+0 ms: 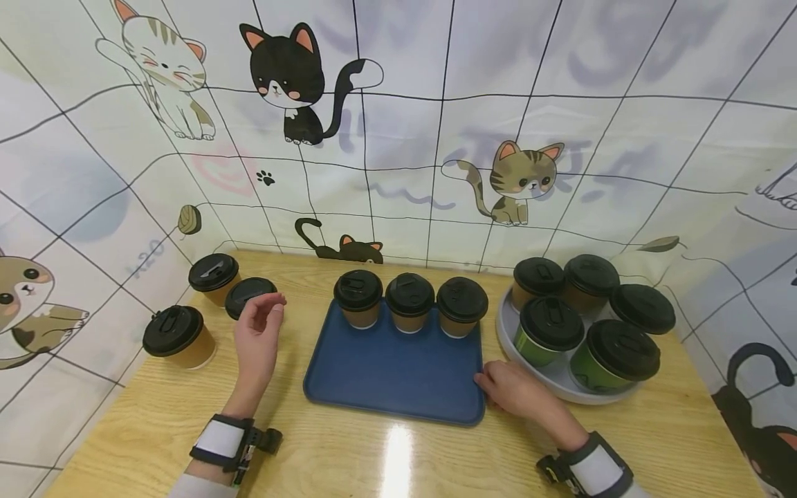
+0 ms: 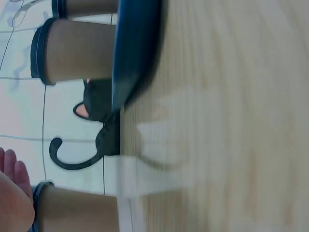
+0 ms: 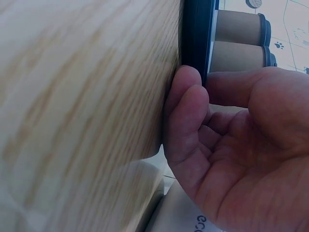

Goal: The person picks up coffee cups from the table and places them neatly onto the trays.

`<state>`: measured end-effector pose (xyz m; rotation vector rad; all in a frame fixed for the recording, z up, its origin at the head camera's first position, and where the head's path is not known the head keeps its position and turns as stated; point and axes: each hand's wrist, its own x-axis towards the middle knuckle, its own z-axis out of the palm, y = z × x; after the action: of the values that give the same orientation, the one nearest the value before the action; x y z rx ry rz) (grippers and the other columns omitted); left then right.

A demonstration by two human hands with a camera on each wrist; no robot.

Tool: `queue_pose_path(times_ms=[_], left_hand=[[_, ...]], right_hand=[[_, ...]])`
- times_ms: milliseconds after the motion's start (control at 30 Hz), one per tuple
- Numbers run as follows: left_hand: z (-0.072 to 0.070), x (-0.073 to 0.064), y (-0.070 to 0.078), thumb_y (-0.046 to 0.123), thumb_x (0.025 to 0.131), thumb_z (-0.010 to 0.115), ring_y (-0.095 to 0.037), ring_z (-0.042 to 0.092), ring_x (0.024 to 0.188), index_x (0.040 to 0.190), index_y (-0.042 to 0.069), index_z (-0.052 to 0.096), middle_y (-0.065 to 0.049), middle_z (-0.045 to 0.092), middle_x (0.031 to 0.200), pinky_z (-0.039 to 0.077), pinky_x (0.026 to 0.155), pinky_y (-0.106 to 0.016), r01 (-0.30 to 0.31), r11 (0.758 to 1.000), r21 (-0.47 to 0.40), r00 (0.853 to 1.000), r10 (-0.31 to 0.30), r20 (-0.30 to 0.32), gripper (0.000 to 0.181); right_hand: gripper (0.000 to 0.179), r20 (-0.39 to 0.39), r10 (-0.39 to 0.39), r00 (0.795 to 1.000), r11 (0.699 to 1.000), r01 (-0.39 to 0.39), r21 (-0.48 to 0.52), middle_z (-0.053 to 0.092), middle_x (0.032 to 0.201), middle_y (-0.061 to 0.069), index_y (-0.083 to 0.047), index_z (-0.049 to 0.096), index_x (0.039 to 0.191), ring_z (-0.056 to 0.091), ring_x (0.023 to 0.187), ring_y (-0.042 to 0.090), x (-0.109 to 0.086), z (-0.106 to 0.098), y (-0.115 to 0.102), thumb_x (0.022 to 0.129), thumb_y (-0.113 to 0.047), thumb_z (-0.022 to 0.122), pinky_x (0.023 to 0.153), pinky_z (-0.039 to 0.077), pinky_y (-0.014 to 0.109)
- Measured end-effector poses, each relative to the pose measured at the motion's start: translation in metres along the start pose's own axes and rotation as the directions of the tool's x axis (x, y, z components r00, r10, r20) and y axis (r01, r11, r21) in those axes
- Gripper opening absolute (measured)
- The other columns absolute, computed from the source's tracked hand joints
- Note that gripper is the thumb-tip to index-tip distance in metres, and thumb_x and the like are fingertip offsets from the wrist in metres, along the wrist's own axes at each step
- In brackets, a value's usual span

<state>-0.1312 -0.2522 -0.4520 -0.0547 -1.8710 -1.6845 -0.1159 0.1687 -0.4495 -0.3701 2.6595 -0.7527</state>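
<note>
Head view: a blue tray, flat and rectangular with rounded corners and a shallow raised rim, lies on a pale wood-grained table. At the tray's near right corner, the right hand pinches the rim between thumb and curled fingers, as the right wrist view also shows. Left of the tray, the left hand is raised, its fingers loosely curved and holding nothing, right by a lidded cup; whether they touch, I cannot tell. Two more tapered brown cups with domed black lids stand further left of the tray. Along the tray's far edge, three smooth brown cups stand upright in a row, also capped in black. Just right of the tray, a round grayish dish with a low wall carries five lidded cups, the front two patterned green. Behind the tray hangs a creased, glossy sheet printed with gridlines and cartoon cats.
</note>
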Motion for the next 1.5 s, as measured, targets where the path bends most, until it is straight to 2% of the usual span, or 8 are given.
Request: queue_pose_path(times_ms=[167, 300, 533, 733, 933, 1033, 1267, 1500], left_hand=[[-0.009, 0.001, 0.001, -0.006, 0.100, 0.059, -0.014, 0.060, 0.105, 0.118, -0.014, 0.061, -0.011, 0.064, 0.113, 0.046, 0.091, -0.020, -0.101, 0.995, 0.001, 0.988, 0.100, -0.120, 0.020], [-0.013, 0.002, 0.002, -0.005, 0.097, 0.061, -0.017, 0.055, 0.109, 0.121, -0.013, 0.059, -0.011, 0.060, 0.118, 0.043, 0.095, -0.025, -0.108, 0.994, 0.033, 0.967, 0.113, -0.229, 0.026], [-0.021, 0.007, 0.001, 0.010, 0.092, 0.074, -0.018, 0.034, 0.139, 0.146, 0.002, 0.040, -0.005, 0.038, 0.146, 0.027, 0.115, -0.031, 0.121, 0.990, 0.065, 0.910, -0.084, -0.406, 0.065], [-0.027, 0.007, -0.006, 0.030, 0.089, 0.082, -0.017, 0.009, 0.156, 0.165, 0.017, 0.012, -0.004, 0.013, 0.168, 0.010, 0.126, -0.038, 0.343, 0.932, 0.117, 0.903, -0.293, -0.316, 0.104], [-0.023, 0.006, -0.010, 0.034, 0.085, 0.087, -0.021, 0.005, 0.157, 0.167, 0.024, -0.004, -0.012, 0.006, 0.170, 0.006, 0.125, -0.043, 0.378, 0.905, 0.194, 0.912, -0.328, -0.247, 0.123], [-0.022, 0.008, -0.011, 0.030, 0.084, 0.088, -0.021, 0.003, 0.157, 0.166, 0.026, -0.007, -0.012, 0.005, 0.170, 0.006, 0.125, -0.042, 0.406, 0.900, 0.158, 0.897, -0.360, -0.257, 0.126], [-0.024, 0.013, -0.020, 0.021, 0.086, 0.086, -0.025, -0.001, 0.158, 0.165, 0.025, -0.014, -0.010, -0.003, 0.172, 0.007, 0.125, -0.040, 0.519, 0.853, 0.059, 0.837, -0.493, -0.238, 0.128], [-0.026, 0.019, -0.029, 0.014, 0.088, 0.084, -0.021, 0.013, 0.155, 0.165, 0.019, -0.009, -0.012, 0.005, 0.171, 0.009, 0.124, -0.032, 0.534, 0.845, 0.015, 0.827, -0.518, -0.220, 0.120]], right_hand=[[0.035, 0.008, 0.007, 1.000, 1.000, -0.007, 0.004, 0.053, 0.058, 0.000, -0.012, 0.056, 0.071, 0.048, 0.047, 0.014, 0.001, 0.000, 0.000, 0.106, -0.015, 0.058, 0.049, 0.039, 0.029], [0.036, 0.008, -0.002, 1.000, 1.000, 0.002, 0.012, 0.053, 0.057, 0.000, -0.012, 0.055, 0.071, 0.047, 0.046, 0.014, 0.001, 0.000, 0.001, 0.106, -0.015, 0.058, 0.049, 0.038, 0.029], [0.037, 0.006, -0.024, 1.000, 1.000, 0.024, 0.006, 0.052, 0.055, -0.001, -0.012, 0.055, 0.070, 0.046, 0.045, 0.013, 0.001, 0.000, 0.002, 0.106, -0.015, 0.058, 0.048, 0.037, 0.028], [0.037, 0.004, -0.013, 1.000, 1.000, 0.013, -0.006, 0.052, 0.056, -0.001, -0.013, 0.055, 0.069, 0.047, 0.046, 0.013, 0.001, 0.001, 0.003, 0.106, -0.014, 0.059, 0.049, 0.038, 0.028], [0.036, -0.006, -0.016, 1.000, 1.000, 0.016, -0.005, 0.052, 0.057, -0.001, -0.012, 0.055, 0.070, 0.047, 0.046, 0.013, 0.001, 0.002, 0.004, 0.106, -0.015, 0.059, 0.049, 0.038, 0.028], [0.036, -0.005, -0.018, 1.000, 1.000, 0.018, -0.005, 0.052, 0.057, -0.001, -0.012, 0.055, 0.070, 0.047, 0.046, 0.014, 0.001, 0.001, 0.003, 0.106, -0.014, 0.059, 0.049, 0.038, 0.028], [0.037, -0.001, -0.022, 1.000, 1.000, 0.022, -0.005, 0.052, 0.057, -0.001, -0.013, 0.054, 0.070, 0.046, 0.046, 0.013, 0.001, 0.000, 0.003, 0.106, -0.015, 0.059, 0.049, 0.037, 0.028], [0.036, 0.004, -0.018, 1.000, 1.000, 0.018, -0.001, 0.052, 0.057, -0.001, -0.012, 0.055, 0.070, 0.045, 0.046, 0.013, 0.001, 0.000, 0.002, 0.106, -0.015, 0.059, 0.049, 0.036, 0.028]])
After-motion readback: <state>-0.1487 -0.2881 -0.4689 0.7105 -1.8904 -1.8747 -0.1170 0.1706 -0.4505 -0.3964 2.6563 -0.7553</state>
